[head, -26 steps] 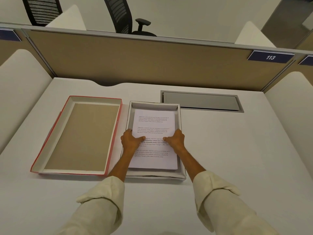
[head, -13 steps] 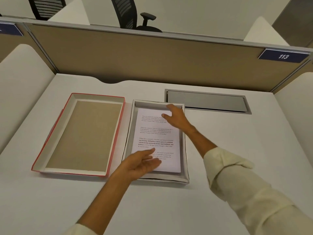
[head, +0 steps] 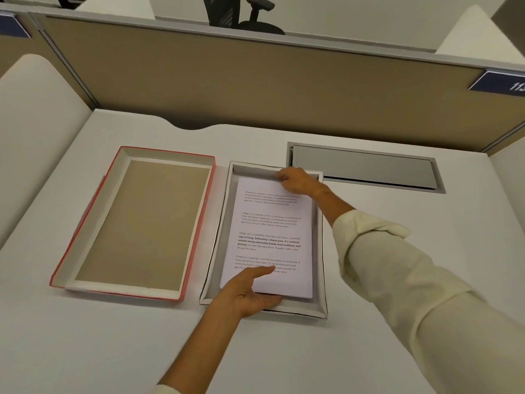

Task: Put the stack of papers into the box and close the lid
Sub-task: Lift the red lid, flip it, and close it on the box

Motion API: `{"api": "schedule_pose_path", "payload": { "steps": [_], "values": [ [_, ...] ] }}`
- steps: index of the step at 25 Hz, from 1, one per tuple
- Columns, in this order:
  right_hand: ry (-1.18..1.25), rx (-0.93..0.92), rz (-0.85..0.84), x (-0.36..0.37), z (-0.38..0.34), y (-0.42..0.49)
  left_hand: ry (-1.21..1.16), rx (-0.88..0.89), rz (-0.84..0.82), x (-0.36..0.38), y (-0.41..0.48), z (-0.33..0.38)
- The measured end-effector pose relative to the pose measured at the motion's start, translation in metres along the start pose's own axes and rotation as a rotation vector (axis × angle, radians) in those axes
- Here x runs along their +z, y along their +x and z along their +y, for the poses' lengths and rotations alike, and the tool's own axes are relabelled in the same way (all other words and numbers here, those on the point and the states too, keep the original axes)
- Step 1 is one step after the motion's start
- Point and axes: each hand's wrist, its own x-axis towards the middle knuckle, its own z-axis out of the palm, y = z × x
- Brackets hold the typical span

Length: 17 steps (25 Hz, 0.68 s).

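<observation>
The white stack of papers (head: pixel 272 223) with printed text lies flat inside the open grey-white box (head: pixel 318 245) at the desk's middle. My left hand (head: pixel 247 294) grips the stack's near end, thumb on top and fingers along the near edge. My right hand (head: pixel 298 180) is curled over the stack's far edge by the box's far wall. The red-rimmed lid (head: pixel 142 223) lies upside down just left of the box, its brown inside facing up.
A grey cable hatch (head: pixel 363 169) is set into the desk behind and right of the box. A tan partition (head: pixel 255 81) closes off the back, with white side panels left and right. A black office chair (head: pixel 241 12) stands beyond it.
Both hands left the middle of the page. My right hand went to the stack's far edge and curled over it; my left hand slid to the near end and took hold.
</observation>
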Motion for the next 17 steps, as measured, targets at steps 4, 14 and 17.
{"api": "schedule_pose_path", "payload": {
  "steps": [4, 14, 17],
  "values": [
    [0.072, -0.012, 0.019, 0.002, -0.002, 0.008, 0.005, -0.012, 0.020, 0.000, 0.007, 0.002],
    [0.096, -0.027, 0.059, 0.009, -0.002, 0.006, 0.011, -0.017, 0.038, -0.007, 0.017, 0.005],
    [0.093, -0.021, 0.068, 0.013, -0.001, 0.004, 0.016, -0.015, 0.024, -0.008, 0.016, 0.004]
  ]
}}
